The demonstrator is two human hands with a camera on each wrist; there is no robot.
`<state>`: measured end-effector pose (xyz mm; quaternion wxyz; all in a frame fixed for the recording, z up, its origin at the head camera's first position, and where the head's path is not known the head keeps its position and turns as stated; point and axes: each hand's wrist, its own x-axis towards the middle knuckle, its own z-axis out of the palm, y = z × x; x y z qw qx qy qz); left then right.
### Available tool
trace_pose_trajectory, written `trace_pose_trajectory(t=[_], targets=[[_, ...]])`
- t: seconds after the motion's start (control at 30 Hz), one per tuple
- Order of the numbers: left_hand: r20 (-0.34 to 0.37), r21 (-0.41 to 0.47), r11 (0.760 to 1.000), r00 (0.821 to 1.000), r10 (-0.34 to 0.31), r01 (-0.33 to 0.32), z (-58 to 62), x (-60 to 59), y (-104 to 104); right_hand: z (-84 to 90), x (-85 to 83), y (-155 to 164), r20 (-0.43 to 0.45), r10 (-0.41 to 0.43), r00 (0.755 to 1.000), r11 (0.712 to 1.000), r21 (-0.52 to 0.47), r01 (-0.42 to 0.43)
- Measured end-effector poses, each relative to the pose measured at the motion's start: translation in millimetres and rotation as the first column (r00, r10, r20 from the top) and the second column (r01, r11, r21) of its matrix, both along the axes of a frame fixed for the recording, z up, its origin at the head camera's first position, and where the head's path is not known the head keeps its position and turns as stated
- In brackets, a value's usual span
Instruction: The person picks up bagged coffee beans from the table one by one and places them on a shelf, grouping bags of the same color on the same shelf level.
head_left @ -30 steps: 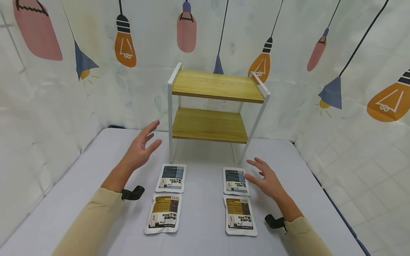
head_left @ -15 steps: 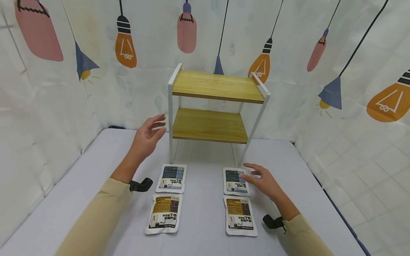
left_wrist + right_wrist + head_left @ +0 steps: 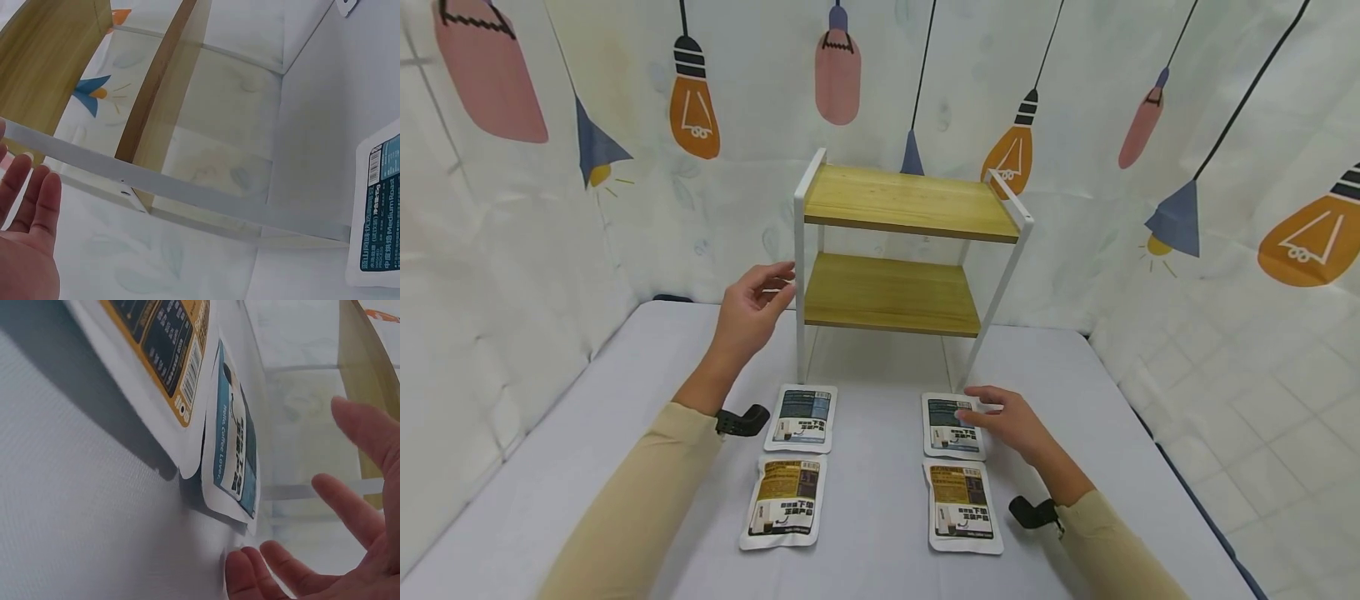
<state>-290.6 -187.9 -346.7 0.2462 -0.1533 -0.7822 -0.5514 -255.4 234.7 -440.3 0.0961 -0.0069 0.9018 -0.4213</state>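
Note:
A two-tier shelf (image 3: 910, 204) with wooden boards and a white frame stands at the back of the table. My left hand (image 3: 747, 312) is beside its left post (image 3: 800, 283), fingertips right at the post and fingers slightly bent. In the left wrist view, the fingers (image 3: 47, 203) lie close along the white upright. Over the right blue-labelled coffee pouch (image 3: 951, 437) hovers my right hand (image 3: 1015, 427), thumb and fingers spread apart with nothing between them. That pouch lies flat, its top right corner partly covered by the hand in the head view.
A second blue-labelled pouch (image 3: 802, 417) lies in front of the shelf's left post. Nearer are two brown-labelled pouches, one left (image 3: 784, 504) and one right (image 3: 961, 508). White cloth covers the table (image 3: 872, 533); a lamp-patterned curtain (image 3: 737, 208) hangs behind.
My left hand has moved right and forward up to the shelf's left post, its fingers bending a little. The right hand has shifted slightly left over the blue-labelled pouch. Shelf and pouches stay put.

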Motion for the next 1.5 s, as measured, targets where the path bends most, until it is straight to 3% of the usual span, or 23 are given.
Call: trace_pose_trajectory(t=[1.1,1.5], targets=[[0.045,0.041,0.998,0.998,0.041,-0.043,5.0,-12.9,7,-1.6,-16.4,-19,0.05,-0.023,0.998,0.991,0.131,0.016],[0.023,0.044,0.999,1.0,-0.003,0.002,6.0,-15.2,3,0.6,-14.6,-24,0.026,0.001,1.0,0.977,0.214,-0.006]])
